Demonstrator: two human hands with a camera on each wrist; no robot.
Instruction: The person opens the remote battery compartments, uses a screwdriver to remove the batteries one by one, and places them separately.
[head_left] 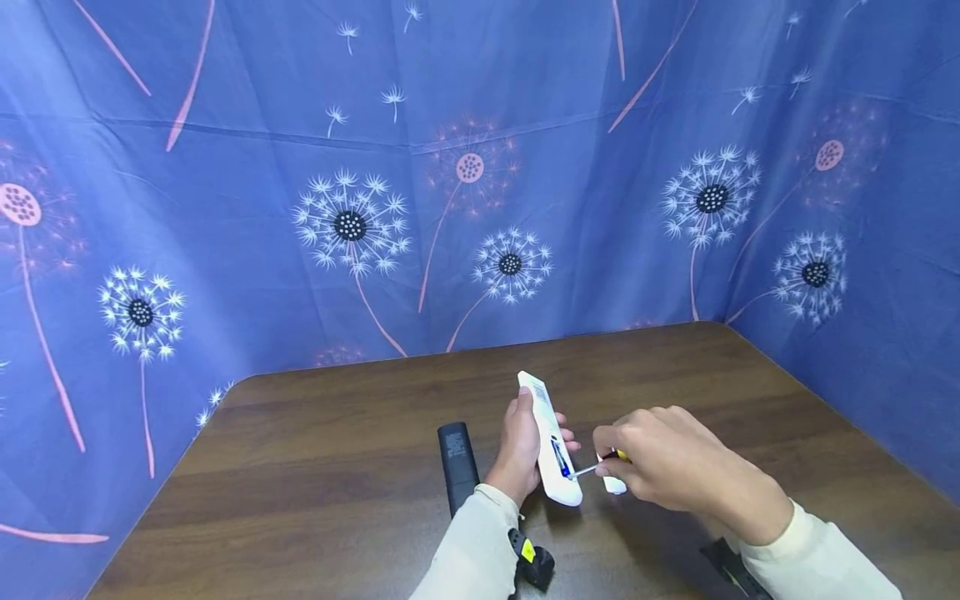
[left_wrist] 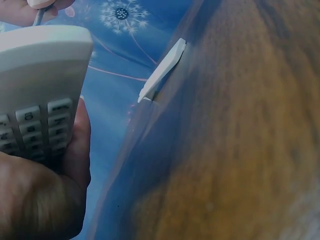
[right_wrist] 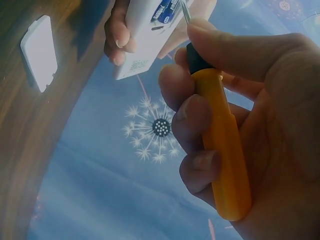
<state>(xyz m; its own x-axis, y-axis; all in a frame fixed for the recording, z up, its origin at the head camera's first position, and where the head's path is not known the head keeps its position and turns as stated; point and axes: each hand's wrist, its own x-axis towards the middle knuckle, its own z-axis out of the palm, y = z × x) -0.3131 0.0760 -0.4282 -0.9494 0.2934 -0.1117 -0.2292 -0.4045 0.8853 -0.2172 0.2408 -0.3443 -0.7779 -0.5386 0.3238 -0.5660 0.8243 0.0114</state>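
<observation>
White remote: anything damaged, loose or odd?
The white remote has its cover off, lying on the table, so a blue battery shows. Odder: the right hand holds a screwdriver with its metal tip at or near that battery. No cracks or spills visible.

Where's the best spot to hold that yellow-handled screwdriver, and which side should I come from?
Probably by the yellow handle, coming from the person's right and wrapping around it. It is long and thicker than the thin metal shaft. In the head view the shaft points leftward to the blue battery in the white remote, so that approach should keep clear of the tip.
</observation>
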